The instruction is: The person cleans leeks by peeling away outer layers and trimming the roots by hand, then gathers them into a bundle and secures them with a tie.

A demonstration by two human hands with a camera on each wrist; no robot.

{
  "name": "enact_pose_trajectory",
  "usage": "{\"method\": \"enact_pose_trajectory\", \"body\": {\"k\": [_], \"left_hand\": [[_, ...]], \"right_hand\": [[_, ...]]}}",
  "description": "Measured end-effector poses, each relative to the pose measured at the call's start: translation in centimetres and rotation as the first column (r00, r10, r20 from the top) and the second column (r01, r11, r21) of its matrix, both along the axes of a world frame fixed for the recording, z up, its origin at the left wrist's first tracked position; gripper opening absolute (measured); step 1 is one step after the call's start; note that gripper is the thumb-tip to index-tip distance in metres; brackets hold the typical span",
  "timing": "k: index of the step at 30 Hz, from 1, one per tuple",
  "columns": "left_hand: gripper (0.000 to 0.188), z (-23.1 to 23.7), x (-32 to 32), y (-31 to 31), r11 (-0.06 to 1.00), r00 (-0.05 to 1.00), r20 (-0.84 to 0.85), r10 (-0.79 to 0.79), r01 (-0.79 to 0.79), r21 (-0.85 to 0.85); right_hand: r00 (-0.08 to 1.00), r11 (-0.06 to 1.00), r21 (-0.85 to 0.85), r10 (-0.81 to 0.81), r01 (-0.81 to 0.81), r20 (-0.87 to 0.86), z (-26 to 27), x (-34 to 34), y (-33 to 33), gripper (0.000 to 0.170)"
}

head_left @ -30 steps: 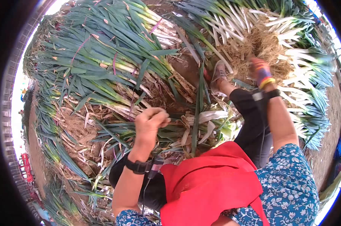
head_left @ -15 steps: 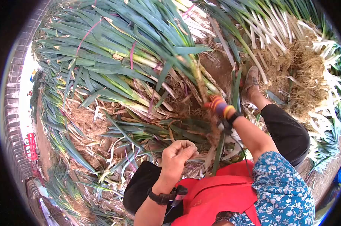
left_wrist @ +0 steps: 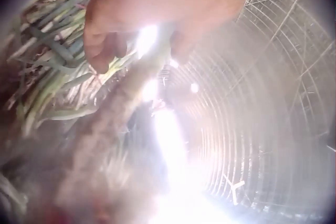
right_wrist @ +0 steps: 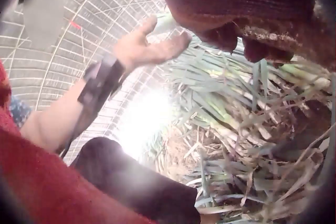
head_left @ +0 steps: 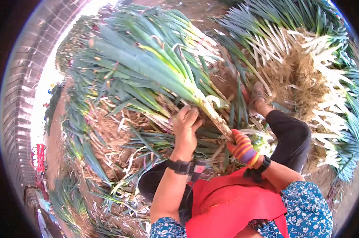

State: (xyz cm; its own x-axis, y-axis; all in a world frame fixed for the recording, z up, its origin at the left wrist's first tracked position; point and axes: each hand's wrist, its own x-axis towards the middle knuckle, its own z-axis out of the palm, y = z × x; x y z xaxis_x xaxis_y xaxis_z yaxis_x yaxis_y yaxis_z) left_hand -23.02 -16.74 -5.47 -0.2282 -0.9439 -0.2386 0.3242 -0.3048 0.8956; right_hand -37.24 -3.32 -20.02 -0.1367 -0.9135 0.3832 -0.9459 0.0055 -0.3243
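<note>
The right hand [head_left: 243, 148], in a striped knit glove, has its fingers wrapped round the lower end of a long leek [head_left: 216, 117], which slants in front of the person's red apron [head_left: 235, 200], its green leaves fanning away above a heap of leeks [head_left: 90, 73] on the ground. The bare left hand [head_left: 185, 129] is just beside the stalk, its thumb and fingers spread apart, though whether they touch it I cannot tell. On the person's right lie more leeks [head_left: 266, 47], white stems and pale brown roots [head_left: 300, 79] turned inward.
</note>
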Motion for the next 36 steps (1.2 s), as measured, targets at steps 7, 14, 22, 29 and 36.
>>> {"method": "enact_pose_trajectory", "body": {"k": [7,14,22,29,36], "left_hand": [[0.023,4.9,4.5,1.5,0.975,0.984,-0.090,0.151,-0.163,-0.154],[0.025,6.1,6.7,3.6,0.910,0.953,-0.092,0.288,-0.303,-0.284],[0.020,6.8,7.6,5.0,0.920,0.971,-0.137,0.197,-0.231,-0.317],[0.020,3.9,7.3,7.1,0.973,0.840,-0.505,0.198,-0.106,0.205],[0.015,2.1,9.4,8.4,0.968,0.655,0.726,-0.209,0.242,0.060]], "right_hand": [[-0.017,0.792,0.057,-0.085,-0.608,0.996,5.8,0.8,1.5,0.048],[0.361,0.919,0.062,0.090,-0.389,0.928,8.1,4.2,2.9,0.040],[0.299,0.903,-0.047,0.190,-0.428,0.935,6.4,4.0,2.5,0.039],[-0.104,0.702,-0.027,-0.068,-0.711,0.992,7.9,4.6,3.6,0.039],[0.065,0.792,-0.119,0.197,-0.599,0.978,8.1,2.5,4.1,0.049]]}}
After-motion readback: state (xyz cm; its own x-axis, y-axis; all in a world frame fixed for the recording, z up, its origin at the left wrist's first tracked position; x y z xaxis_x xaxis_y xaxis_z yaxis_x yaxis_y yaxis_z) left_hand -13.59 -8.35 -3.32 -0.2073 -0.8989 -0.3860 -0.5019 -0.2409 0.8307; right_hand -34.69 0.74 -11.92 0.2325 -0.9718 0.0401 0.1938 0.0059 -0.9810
